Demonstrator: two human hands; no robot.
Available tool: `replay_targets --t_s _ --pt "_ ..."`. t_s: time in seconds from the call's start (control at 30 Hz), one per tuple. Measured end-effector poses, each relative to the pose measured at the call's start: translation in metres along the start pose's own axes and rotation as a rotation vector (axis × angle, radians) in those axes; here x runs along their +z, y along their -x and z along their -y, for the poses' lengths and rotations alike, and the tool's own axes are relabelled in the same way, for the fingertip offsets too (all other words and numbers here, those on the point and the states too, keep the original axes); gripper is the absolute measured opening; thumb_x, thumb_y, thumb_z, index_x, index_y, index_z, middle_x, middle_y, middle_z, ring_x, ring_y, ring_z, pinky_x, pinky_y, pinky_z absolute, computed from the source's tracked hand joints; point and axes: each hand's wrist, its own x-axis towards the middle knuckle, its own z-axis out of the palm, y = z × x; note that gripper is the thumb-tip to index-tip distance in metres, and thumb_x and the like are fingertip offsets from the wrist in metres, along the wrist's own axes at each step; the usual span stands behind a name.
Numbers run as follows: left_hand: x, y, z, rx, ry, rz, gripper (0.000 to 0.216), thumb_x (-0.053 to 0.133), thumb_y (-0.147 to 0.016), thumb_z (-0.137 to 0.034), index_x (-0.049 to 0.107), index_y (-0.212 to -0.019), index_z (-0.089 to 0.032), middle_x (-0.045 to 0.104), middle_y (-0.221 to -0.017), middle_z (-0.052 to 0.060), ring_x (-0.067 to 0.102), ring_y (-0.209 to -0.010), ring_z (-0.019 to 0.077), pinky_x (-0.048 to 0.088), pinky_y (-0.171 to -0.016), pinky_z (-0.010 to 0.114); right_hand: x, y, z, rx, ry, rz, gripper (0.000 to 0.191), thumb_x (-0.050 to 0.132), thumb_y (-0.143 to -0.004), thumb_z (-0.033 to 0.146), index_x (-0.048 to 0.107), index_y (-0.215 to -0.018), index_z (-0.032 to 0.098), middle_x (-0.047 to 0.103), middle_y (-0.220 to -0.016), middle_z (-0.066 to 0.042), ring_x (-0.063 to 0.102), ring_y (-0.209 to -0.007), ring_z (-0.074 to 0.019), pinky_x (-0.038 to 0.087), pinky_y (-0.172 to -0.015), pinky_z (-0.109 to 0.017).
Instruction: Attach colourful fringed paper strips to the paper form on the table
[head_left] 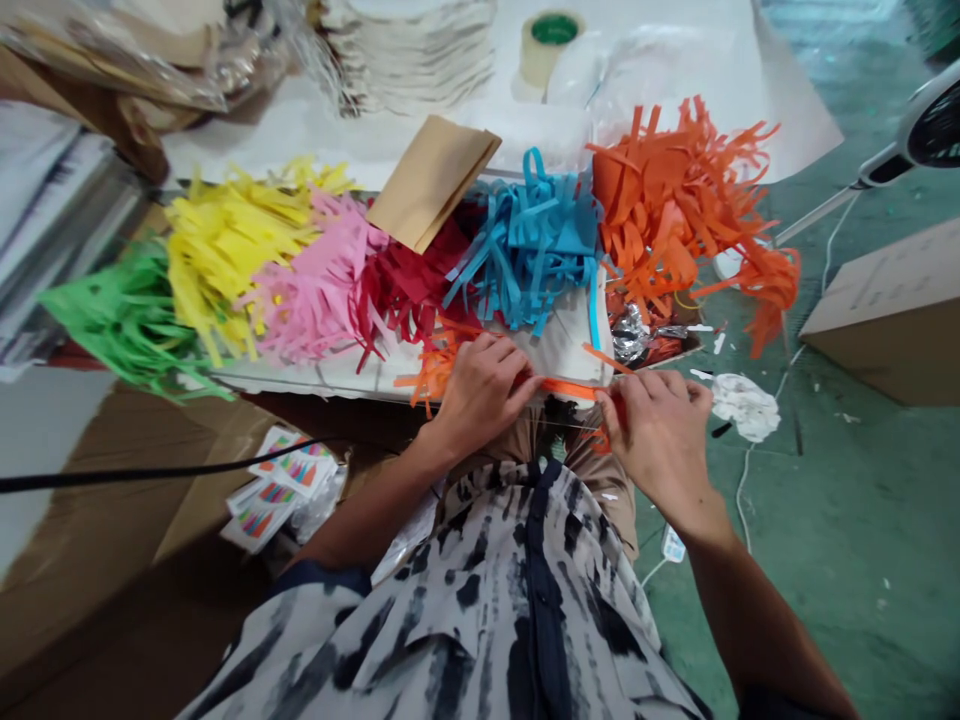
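An orange strip of tissue paper (568,388) stretches between my two hands at the table's front edge. My left hand (489,385) is closed on its left end, where an orange paper fringe (435,368) spreads out beside the fingers. The strip's other end is pinched in my right hand (654,420). Just beyond my hands lie paper tassels in a row: blue (544,240), dark red (420,285), pink (322,280), yellow (240,245) and green (127,320). A pile of orange tassels (667,190) rests at the right.
A folded brown paper (435,180) lies over the tassels. Behind stand a tape roll (547,50) and stacked pale sheets (412,60). A cardboard box (892,310) and a fan (934,120) are at right. Printed cards (281,480) lie below left; a black cable (165,475) crosses there.
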Motion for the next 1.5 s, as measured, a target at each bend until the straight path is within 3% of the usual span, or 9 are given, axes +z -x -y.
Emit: replay_targets --t_s 0.23,0.33,0.53,0.67,0.83,0.97,1.07,1.27,1.5 --pt "-0.001 -0.009 0.001 0.017 -0.074 0.059 0.021 0.066 -0.1 -0.036 0.067 -0.088 -0.019 0.07 -0.096 0.007 0.059 -0.099 0.0265 0.039 -0.079 0.04 -0.006 -0.013 0.002 -0.004 0.061 0.079 0.03 0.047 -0.106 0.038 0.063 -0.089 0.021 0.071 -0.091 -0.007 0.055 -0.095 -0.0274 0.026 -0.086 -0.045" --pt "-0.001 -0.008 -0.001 0.039 -0.094 0.004 0.015 0.068 -0.1 -0.035 0.07 -0.102 -0.02 0.073 -0.109 0.007 0.06 -0.106 0.0267 0.04 -0.086 0.042 -0.008 -0.013 0.004 -0.006 0.098 0.041 0.031 0.049 -0.106 0.041 0.063 -0.089 0.021 0.072 -0.091 -0.007 0.057 -0.097 -0.0278 0.028 -0.088 -0.046" --pt "0.01 0.0 -0.014 0.418 -0.111 -0.078 0.022 0.051 -0.11 -0.026 0.07 -0.121 -0.027 0.077 -0.118 -0.001 0.058 -0.12 0.0193 0.032 -0.113 0.045 0.001 0.006 0.006 -0.206 0.015 -0.145 0.024 0.051 -0.107 0.023 0.067 -0.124 0.031 0.079 -0.118 0.001 0.061 -0.118 -0.0224 0.027 -0.107 -0.047" --pt "0.009 0.007 0.003 0.372 -0.098 -0.064 0.023 0.053 -0.109 -0.025 0.073 -0.116 -0.03 0.079 -0.114 -0.003 0.06 -0.118 0.0188 0.034 -0.118 0.048 0.011 0.019 -0.009 -0.257 -0.011 -0.243 0.027 0.056 -0.105 0.022 0.067 -0.128 0.033 0.081 -0.118 0.002 0.064 -0.114 -0.0227 0.031 -0.102 -0.047" --pt "-0.013 0.015 0.041 0.212 -0.082 -0.181 0.029 0.052 -0.103 -0.015 0.07 -0.087 -0.03 0.077 -0.094 -0.005 0.063 -0.115 0.0204 0.022 -0.129 0.062 0.01 0.022 -0.022 -0.256 -0.057 -0.244 0.029 0.059 -0.101 0.021 0.068 -0.126 0.032 0.081 -0.118 0.001 0.065 -0.118 -0.0283 0.032 -0.099 -0.051" --pt "-0.019 0.013 0.021 0.178 -0.079 -0.283 0.02 0.056 -0.1 -0.018 0.071 -0.091 -0.028 0.077 -0.107 -0.001 0.061 -0.115 0.0245 0.04 -0.115 0.056 0.001 0.017 -0.015 -0.194 -0.05 -0.123 0.024 0.058 -0.096 0.024 0.07 -0.116 0.033 0.08 -0.117 0.001 0.06 -0.126 -0.032 0.028 -0.107 -0.055" --pt "-0.005 0.004 -0.008 0.347 -0.032 -0.115 0.02 0.054 -0.104 -0.02 0.073 -0.106 -0.025 0.076 -0.111 0.004 0.063 -0.109 0.0233 0.05 -0.096 0.042 -0.005 0.011 -0.01 -0.192 -0.022 -0.104 0.019 0.057 -0.095 0.027 0.069 -0.109 0.032 0.08 -0.115 0.002 0.059 -0.126 -0.0316 0.026 -0.108 -0.054" --pt "0.023 -0.009 -0.015 0.378 -0.042 -0.01 0.018 0.053 -0.107 -0.021 0.069 -0.103 -0.015 0.072 -0.104 0.008 0.059 -0.096 0.0215 0.05 -0.085 0.033 -0.008 0.003 -0.009 -0.202 -0.016 -0.105 0.015 0.054 -0.101 0.032 0.069 -0.102 0.029 0.08 -0.113 -0.003 0.059 -0.123 -0.0323 0.026 -0.104 -0.052" --pt "0.02 -0.011 -0.016 0.298 -0.105 0.0 0.017 0.051 -0.107 -0.022 0.067 -0.104 -0.016 0.07 -0.102 0.008 0.058 -0.095 0.0245 0.045 -0.083 0.039 0.003 -0.007 -0.011 -0.206 -0.051 -0.102 0.02 0.053 -0.106 0.033 0.071 -0.104 0.025 0.076 -0.107 -0.004 0.057 -0.115 -0.0284 0.027 -0.102 -0.048"
